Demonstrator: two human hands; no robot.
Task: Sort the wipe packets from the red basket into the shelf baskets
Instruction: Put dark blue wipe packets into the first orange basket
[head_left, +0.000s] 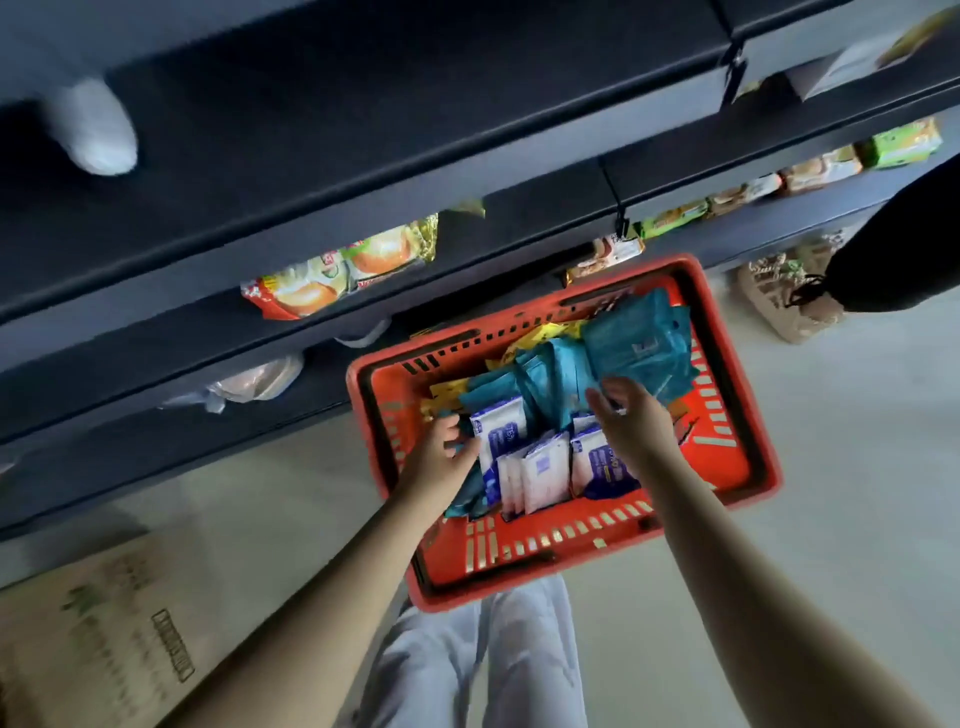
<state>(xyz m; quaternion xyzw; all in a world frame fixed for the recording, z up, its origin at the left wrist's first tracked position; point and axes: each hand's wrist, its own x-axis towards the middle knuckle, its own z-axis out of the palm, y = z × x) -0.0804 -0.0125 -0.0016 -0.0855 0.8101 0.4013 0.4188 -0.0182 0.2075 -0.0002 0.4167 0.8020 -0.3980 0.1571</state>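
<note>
While the red basket stands on the floor just near of the dark shelves, both hands are reached down into it. The left hand is placed at the basket's left wall, its fingers curled on what appears to be the edge of a teal packet tucked against that wall. The right hand is held over the middle with fingers apart and relaxed and nothing gripped. Whether its tips touch anything cannot be told.

A row of white packets is stood on edge directly between the two hands, the long axes running roughly near to far. A loose heap of teal packets is piled just beyond the right fingertips, toward the far right corner. Yellow packets are glimpsed under it at the far side.

The right hand is judged the nearer to that heap, so a short reach away from the body would be called for. The white row lies within reach of either hand.

No shelf basket can be made out. On the shelves only blurred noodle packs are shown.
</note>
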